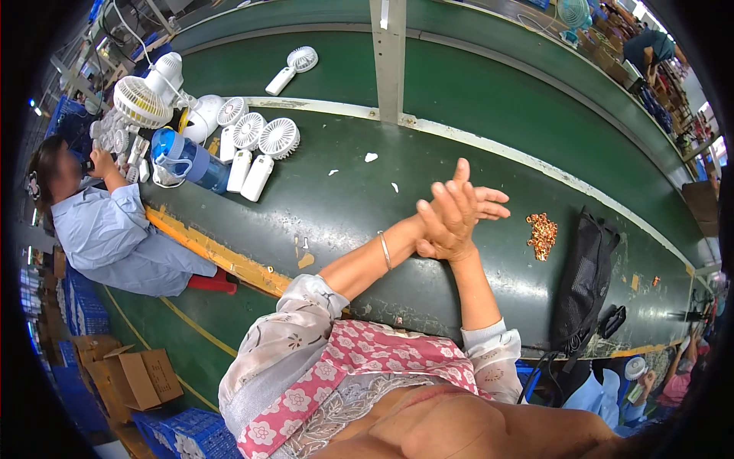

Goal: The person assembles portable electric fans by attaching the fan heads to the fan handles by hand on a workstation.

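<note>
Over the dark green bench (329, 222), my two hands are pressed against each other, crossed at the palms and wrists. My right hand (449, 222) lies in front, its fingers stretched upward and slightly spread. Behind it, my left hand (491, 204) points its fingers to the right; its palm is mostly hidden. Neither hand shows anything held. Just right of them is a loose pile of small copper-coloured metal parts (542, 236). A black mesh bag (582, 283) lies beyond that pile.
Several white handheld fans (248, 131) and a blue bottle (189, 159) stand at the left. A larger white fan (145, 101) is behind them. One handheld fan (292, 70) lies on the conveyor belt (336, 73) behind a metal post (388, 61). A co-worker (122, 214) sits at the left.
</note>
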`<action>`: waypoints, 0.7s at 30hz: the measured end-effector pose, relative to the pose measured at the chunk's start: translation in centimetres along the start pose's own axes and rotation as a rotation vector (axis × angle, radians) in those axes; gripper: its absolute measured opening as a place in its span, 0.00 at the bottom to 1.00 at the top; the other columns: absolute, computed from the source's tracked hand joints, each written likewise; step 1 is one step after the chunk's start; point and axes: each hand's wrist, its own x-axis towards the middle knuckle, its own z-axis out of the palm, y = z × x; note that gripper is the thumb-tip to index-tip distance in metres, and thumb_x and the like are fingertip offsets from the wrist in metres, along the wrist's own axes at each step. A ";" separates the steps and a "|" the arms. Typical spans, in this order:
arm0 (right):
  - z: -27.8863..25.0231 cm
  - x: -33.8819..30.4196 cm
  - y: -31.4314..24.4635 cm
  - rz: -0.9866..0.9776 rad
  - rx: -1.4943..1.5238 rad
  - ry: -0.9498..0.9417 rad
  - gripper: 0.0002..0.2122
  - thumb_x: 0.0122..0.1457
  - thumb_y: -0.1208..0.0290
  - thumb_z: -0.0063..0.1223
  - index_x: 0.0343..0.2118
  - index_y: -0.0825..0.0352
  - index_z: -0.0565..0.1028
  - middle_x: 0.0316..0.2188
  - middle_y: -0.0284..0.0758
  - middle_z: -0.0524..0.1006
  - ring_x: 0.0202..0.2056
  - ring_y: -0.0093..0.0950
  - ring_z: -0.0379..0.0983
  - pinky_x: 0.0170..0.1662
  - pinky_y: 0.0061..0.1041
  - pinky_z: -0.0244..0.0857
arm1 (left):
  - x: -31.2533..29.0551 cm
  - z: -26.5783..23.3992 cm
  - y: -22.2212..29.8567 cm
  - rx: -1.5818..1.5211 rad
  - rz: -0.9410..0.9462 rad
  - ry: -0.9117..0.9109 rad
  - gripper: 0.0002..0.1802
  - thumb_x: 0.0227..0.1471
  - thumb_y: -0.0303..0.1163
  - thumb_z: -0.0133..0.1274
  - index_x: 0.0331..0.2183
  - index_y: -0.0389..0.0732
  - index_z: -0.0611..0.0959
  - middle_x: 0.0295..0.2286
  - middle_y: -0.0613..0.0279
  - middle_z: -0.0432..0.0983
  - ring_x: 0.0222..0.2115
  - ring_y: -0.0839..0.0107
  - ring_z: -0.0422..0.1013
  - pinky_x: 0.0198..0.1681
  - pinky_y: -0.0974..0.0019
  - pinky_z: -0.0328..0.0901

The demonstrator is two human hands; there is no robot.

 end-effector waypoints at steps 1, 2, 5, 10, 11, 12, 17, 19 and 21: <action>-0.1 -0.2 0.4 -0.009 0.025 0.069 0.25 0.60 0.47 0.30 0.47 0.59 0.72 0.53 0.41 0.66 0.58 0.43 0.57 0.61 0.46 0.43 | 0.1 0.3 -0.3 0.035 0.033 0.024 0.57 0.45 0.74 0.12 0.55 0.33 0.63 0.51 0.47 0.64 0.54 0.59 0.59 0.59 0.62 0.49; -0.3 -0.4 0.8 -0.010 0.049 0.078 0.27 0.59 0.44 0.30 0.54 0.56 0.66 0.57 0.40 0.62 0.61 0.41 0.51 0.62 0.46 0.39 | 0.0 0.5 -0.6 0.069 0.067 0.048 0.56 0.47 0.73 0.12 0.54 0.32 0.65 0.50 0.47 0.65 0.54 0.59 0.60 0.59 0.60 0.51; -1.2 -2.3 1.7 -0.020 -0.030 0.062 0.26 0.60 0.43 0.26 0.55 0.52 0.62 0.57 0.40 0.61 0.59 0.43 0.54 0.62 0.46 0.41 | -0.4 2.0 -0.7 0.172 0.196 0.045 0.53 0.50 0.71 0.16 0.53 0.31 0.65 0.50 0.47 0.64 0.55 0.57 0.58 0.59 0.59 0.51; -1.4 -1.5 0.9 -0.063 -0.107 0.104 0.26 0.60 0.41 0.22 0.57 0.46 0.58 0.57 0.39 0.59 0.59 0.41 0.54 0.62 0.46 0.41 | -0.6 0.4 -2.5 0.187 0.498 -0.133 0.50 0.52 0.69 0.18 0.55 0.33 0.62 0.53 0.49 0.61 0.58 0.56 0.53 0.60 0.59 0.50; -1.1 -1.4 0.6 -0.051 -0.090 0.123 0.26 0.60 0.43 0.24 0.59 0.48 0.56 0.58 0.39 0.58 0.60 0.41 0.53 0.62 0.46 0.40 | 0.1 0.7 -3.0 0.395 0.898 -0.203 0.51 0.51 0.69 0.17 0.57 0.34 0.59 0.55 0.49 0.58 0.59 0.56 0.50 0.61 0.58 0.48; -1.0 -1.4 1.0 -0.045 -0.086 0.132 0.26 0.61 0.44 0.25 0.59 0.49 0.55 0.58 0.39 0.57 0.60 0.41 0.53 0.62 0.47 0.39 | 0.0 1.3 -2.4 0.509 1.092 -0.249 0.51 0.51 0.70 0.16 0.57 0.34 0.58 0.56 0.49 0.56 0.60 0.56 0.49 0.61 0.58 0.47; -0.8 -1.8 3.7 0.542 -0.243 -0.120 0.31 0.60 0.50 0.39 0.62 0.63 0.50 0.62 0.45 0.50 0.63 0.41 0.45 0.63 0.47 0.32 | -7.3 4.9 7.7 0.261 0.245 0.168 0.48 0.51 0.68 0.12 0.60 0.39 0.51 0.57 0.43 0.53 0.57 0.53 0.54 0.62 0.56 0.43; -0.2 -3.1 3.9 0.674 -0.147 -0.159 0.33 0.58 0.55 0.45 0.61 0.66 0.50 0.62 0.46 0.51 0.63 0.41 0.45 0.63 0.45 0.34 | -8.3 2.3 10.3 0.093 0.378 0.296 0.41 0.57 0.61 0.26 0.59 0.39 0.50 0.52 0.41 0.61 0.52 0.54 0.63 0.56 0.57 0.56; -0.1 -2.7 3.4 0.699 -0.162 -0.150 0.34 0.55 0.60 0.52 0.61 0.67 0.51 0.61 0.46 0.52 0.62 0.41 0.47 0.62 0.43 0.39 | -8.1 -1.2 12.6 0.632 0.455 0.846 0.38 0.55 0.45 0.48 0.58 0.36 0.52 0.53 0.40 0.55 0.52 0.55 0.60 0.54 0.58 0.59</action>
